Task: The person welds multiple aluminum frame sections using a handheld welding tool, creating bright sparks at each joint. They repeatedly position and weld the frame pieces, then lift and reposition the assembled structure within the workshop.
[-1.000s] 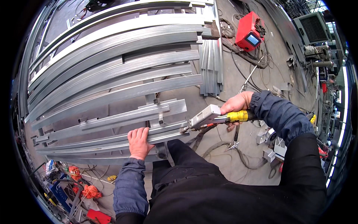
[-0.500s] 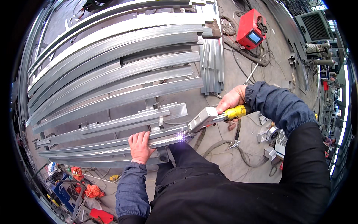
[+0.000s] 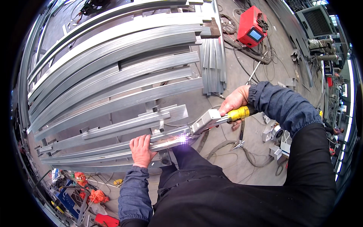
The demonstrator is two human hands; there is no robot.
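My right hand (image 3: 235, 102) is closed around the yellow-banded grip of a welding torch (image 3: 239, 113). A pale grey boxy head (image 3: 206, 121) sits at the torch's front, and its tip points down-left at the metal. A bright violet-white spark (image 3: 183, 139) glows at that tip, on the right part of a long galvanized steel profile (image 3: 109, 155). To the left of the spark, my left hand (image 3: 141, 150) grips the same profile, fingers over its top and thumb on the near side. The right hand's lower fingers are partly hidden behind the grip.
Long steel profiles (image 3: 113, 81) lie in rows across a rack beyond my hands. A red machine with a screen (image 3: 252, 28) stands at the far right, with hoses (image 3: 249, 56) and cables on the floor. Orange bundles (image 3: 98, 196) and a blue cart (image 3: 67, 198) are at lower left.
The spark is brighter and throws a spray leftward along the profile. Both hands keep nearly the same place and hold. The surroundings shift slightly in view.
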